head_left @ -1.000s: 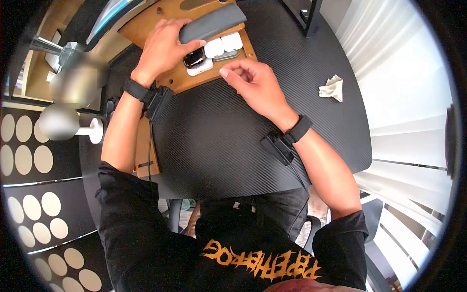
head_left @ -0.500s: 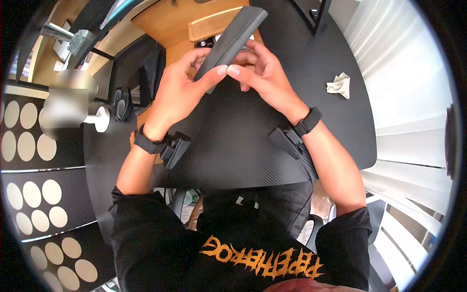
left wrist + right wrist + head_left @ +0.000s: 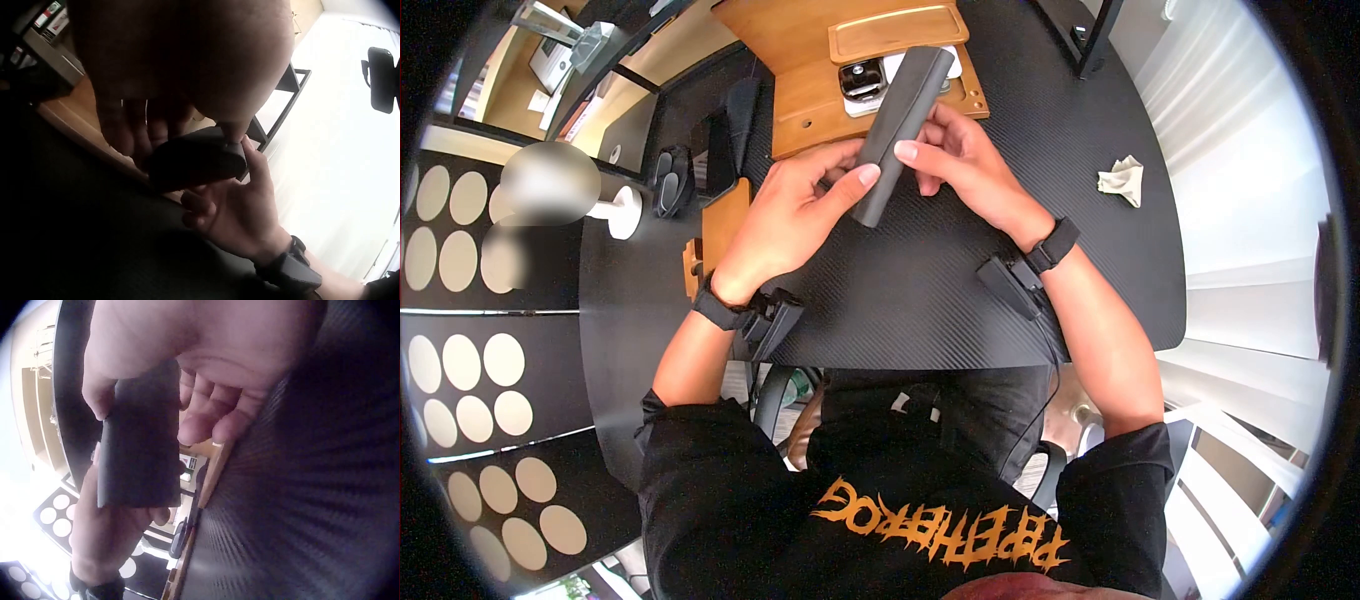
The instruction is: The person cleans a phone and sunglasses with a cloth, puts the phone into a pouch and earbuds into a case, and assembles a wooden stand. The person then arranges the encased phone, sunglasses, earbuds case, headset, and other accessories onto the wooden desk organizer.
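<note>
A long dark grey glasses case is held up over the near edge of the wooden organizer, tilted away to the upper right. The left hand grips its near part, thumb on top and fingers beneath. Higher up on its right side, the right hand holds it with the thumb on the upper face. In the left wrist view the rounded end of the case points at the camera. The right wrist view shows its flat face between both hands. Behind it, a smartwatch sits in the wooden organizer.
White earbud cases are partly covered by the glasses case. A wooden tray lies at the organizer's back. Crumpled tissue rests at the right of the black desk. Left are a white round-based stand and dark items.
The left hand took the glasses case off the organizer, and both hands now hold it nearer the body. Over the last half second it turned more upright in the head view.
</note>
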Available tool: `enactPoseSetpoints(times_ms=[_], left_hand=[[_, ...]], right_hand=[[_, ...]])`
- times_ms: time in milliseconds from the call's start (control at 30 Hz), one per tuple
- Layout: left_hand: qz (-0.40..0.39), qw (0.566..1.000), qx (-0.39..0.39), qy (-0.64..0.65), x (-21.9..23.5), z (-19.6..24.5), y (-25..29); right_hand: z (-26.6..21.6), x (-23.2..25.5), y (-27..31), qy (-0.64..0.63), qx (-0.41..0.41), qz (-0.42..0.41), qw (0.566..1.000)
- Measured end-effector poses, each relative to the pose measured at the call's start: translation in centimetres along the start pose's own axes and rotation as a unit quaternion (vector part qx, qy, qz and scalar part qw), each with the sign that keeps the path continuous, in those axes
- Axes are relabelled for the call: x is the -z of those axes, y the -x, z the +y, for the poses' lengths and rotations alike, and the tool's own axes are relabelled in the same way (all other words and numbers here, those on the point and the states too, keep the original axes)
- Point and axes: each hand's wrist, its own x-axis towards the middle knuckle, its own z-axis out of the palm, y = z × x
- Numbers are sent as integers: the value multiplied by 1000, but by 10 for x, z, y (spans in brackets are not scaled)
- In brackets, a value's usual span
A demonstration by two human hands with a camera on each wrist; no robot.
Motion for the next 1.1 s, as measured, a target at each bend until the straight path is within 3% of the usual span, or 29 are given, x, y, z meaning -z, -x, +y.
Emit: enactPoseSetpoints(times_ms=[67,300,367,500,567,600,700,800,867,933,1100], left_hand=[[28,998,-49,24,-5,-1,1],[82,992,-46,-88,4,-4,0],[107,994,6,12,8,-16,-2],[80,989,18,122,11,-17,-1],[161,983,-29,79,4,-22,-6],[160,983,-29,80,3,-21,-6],[269,949,-110,-123,3,-7,-5],[201,962,-109,-147,4,6,3],[190,974,-84,-94,-3,11,6],[117,991,-18,-60,-5,13,7],[100,995,14,26,-6,-3,9]], right_hand=[[4,0,0,18,5,-3,1000],[1,7,3,10,21,-21,1000],[6,11,-1,-38,11,5,999],[8,14,-3,-67,8,38,997],[10,14,-3,-73,11,43,996],[11,14,-3,-79,16,48,996],[10,15,-3,-74,19,30,997],[8,10,-2,-65,13,27,997],[7,8,-1,-62,10,17,998],[8,8,-1,-58,8,10,998],[7,9,0,12,4,-38,999]])
